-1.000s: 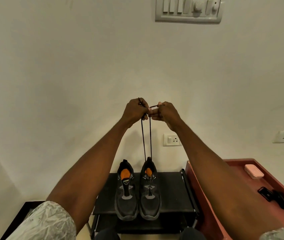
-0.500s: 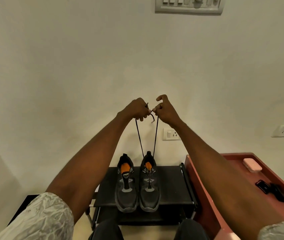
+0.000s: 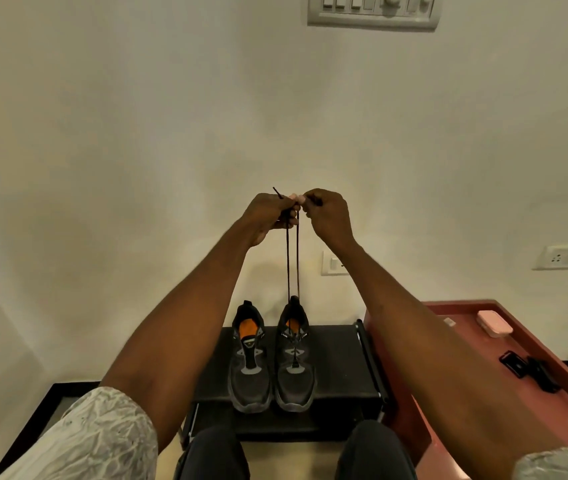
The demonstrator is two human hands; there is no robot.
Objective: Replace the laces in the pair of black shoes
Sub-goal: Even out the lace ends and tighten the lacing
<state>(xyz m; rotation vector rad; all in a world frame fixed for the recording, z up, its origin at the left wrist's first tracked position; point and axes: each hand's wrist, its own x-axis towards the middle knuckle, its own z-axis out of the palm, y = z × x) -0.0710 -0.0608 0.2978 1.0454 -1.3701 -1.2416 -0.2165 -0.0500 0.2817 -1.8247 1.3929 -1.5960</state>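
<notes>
Two black shoes with orange insoles stand side by side on a low black rack (image 3: 341,362). The left shoe (image 3: 249,358) has no lace that I can see. From the right shoe (image 3: 294,355) a black lace (image 3: 293,258) rises in two taut strands to my hands. My left hand (image 3: 268,214) pinches one strand, its tip sticking up past the knuckles. My right hand (image 3: 326,214) pinches the other end close beside it. Both hands are raised high above the shoes and nearly touch.
A red table (image 3: 532,372) stands right of the rack, carrying a pink case (image 3: 494,323) and a black strap-like item (image 3: 528,370). The wall holds a switch panel (image 3: 372,12) and sockets (image 3: 334,263). My knees (image 3: 216,452) are below the rack.
My hands have come closer together and the two strands now hang nearly parallel. The view has shifted slightly.
</notes>
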